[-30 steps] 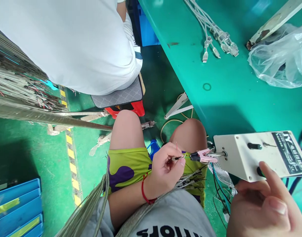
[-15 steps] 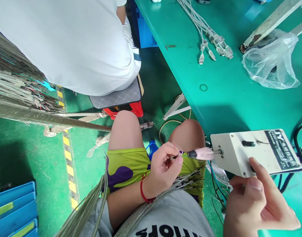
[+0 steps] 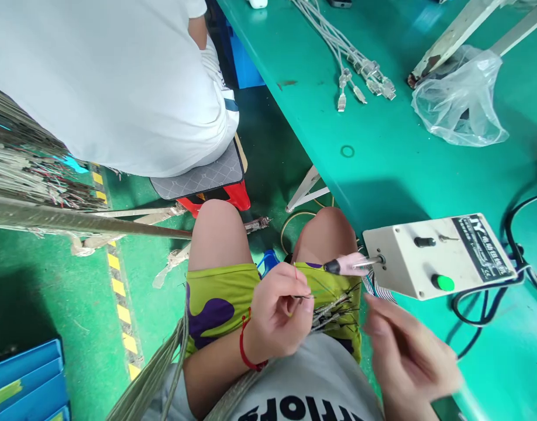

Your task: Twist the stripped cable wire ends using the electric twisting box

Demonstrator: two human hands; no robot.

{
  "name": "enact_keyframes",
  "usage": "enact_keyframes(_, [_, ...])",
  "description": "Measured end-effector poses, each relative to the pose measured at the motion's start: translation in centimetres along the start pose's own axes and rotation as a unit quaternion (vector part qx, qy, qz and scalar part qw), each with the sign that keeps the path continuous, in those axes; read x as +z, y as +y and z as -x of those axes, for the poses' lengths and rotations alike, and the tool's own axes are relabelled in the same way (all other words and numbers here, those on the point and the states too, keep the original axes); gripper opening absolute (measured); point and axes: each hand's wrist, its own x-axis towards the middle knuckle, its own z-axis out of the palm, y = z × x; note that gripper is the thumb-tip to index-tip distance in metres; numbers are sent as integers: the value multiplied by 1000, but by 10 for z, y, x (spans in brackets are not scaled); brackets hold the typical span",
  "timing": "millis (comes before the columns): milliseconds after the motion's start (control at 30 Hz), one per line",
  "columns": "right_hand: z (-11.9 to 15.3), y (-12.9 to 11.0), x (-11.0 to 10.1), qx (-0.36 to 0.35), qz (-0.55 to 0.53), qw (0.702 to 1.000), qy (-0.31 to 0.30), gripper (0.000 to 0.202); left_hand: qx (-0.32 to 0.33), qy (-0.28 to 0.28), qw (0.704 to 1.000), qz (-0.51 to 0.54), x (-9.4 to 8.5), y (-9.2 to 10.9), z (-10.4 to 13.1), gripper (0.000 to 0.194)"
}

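My left hand (image 3: pixel 284 313), with a red string bracelet at the wrist, pinches the thin wire ends (image 3: pixel 302 296) of a cable between thumb and fingertips. A reddish strand sticks up from the pinch. My right hand (image 3: pixel 409 354), slightly blurred, is in the air below the white box-shaped machine (image 3: pixel 391 257), its fingers apart and nothing visible in them. From the machine's side juts a metal shaft with a pink and black tip (image 3: pixel 343 265), apart from the wires. A green button (image 3: pixel 444 283) shows on its top. A bundle of grey cables (image 3: pixel 167 362) with stripped ends lies across my lap.
The green table (image 3: pixel 382 175) carries white USB cables (image 3: pixel 356 58), a clear plastic bag (image 3: pixel 461 105) and black power cords (image 3: pixel 483 301). A person in white (image 3: pixel 132 88) sits ahead on a red stool (image 3: pixel 233 196). Racked cables (image 3: pixel 27 164) and blue bins (image 3: pixel 27 374) are at left.
My right hand has come off the machine's button and moved left towards my left hand. The wires in my left hand have come away from the black tip. The view has shifted slightly.
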Motion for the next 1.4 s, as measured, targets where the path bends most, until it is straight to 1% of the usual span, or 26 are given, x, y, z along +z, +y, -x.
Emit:
enact_keyframes(67, [2,-13,10,13,-77,994,-75,20,23,-38,999,-11,1,5,0,10])
enact_keyframes(133, [3,-21,19,61,-179,972,-139,16,38,-66,997,-18,2,7,2,19])
enact_keyframes(233, [7,-22,28,151,-292,930,-167,5,51,-100,993,-28,4,8,5,28])
enact_keyframes(300, [12,-18,29,195,-342,902,-176,6,46,-117,992,-27,4,8,6,29])
enact_keyframes(367, [18,-14,29,218,-376,883,-176,9,40,-135,990,-23,4,9,6,29])
enact_keyframes(433, [22,-11,28,214,-390,881,-160,8,37,-148,988,-23,4,9,6,29])
enact_keyframes(533, [23,-8,28,174,-386,895,-136,6,27,-151,988,-33,5,10,6,28])
enact_keyframes(600, [21,-7,27,156,-384,900,-135,6,22,-155,987,-36,5,11,6,27])
enact_keyframes(700, [18,-10,27,176,-394,892,-136,4,24,-167,985,-44,5,11,7,25])
enact_keyframes(733, [16,-12,27,195,-406,882,-139,2,27,-172,984,-47,4,11,7,24])
enact_keyframes(767, [14,-15,28,221,-426,865,-144,2,31,-175,983,-49,4,11,7,24])
enact_keyframes(800, [12,-18,29,252,-453,842,-151,5,36,-175,983,-48,5,11,7,24])
enact_keyframes(900, [5,-27,32,336,-536,755,-173,14,48,-163,985,-40,6,10,7,26])
enact_keyframes(933, [4,-30,33,353,-553,734,-176,14,50,-157,986,-38,6,9,7,26])
enact_keyframes(967, [3,-31,34,362,-562,723,-176,15,51,-153,986,-34,6,9,7,25])
enact_keyframes(1033, [2,-33,35,367,-564,719,-174,14,52,-155,986,-24,6,9,7,24])
enact_keyframes(1167, [2,-34,34,354,-560,728,-174,15,47,-175,984,0,5,9,7,25])
enact_keyframes(1267, [1,-34,33,349,-560,730,-180,14,39,-188,981,19,6,9,7,20])
enact_keyframes(1400, [-2,-33,30,343,-540,744,-192,16,29,-201,977,63,7,10,7,14])
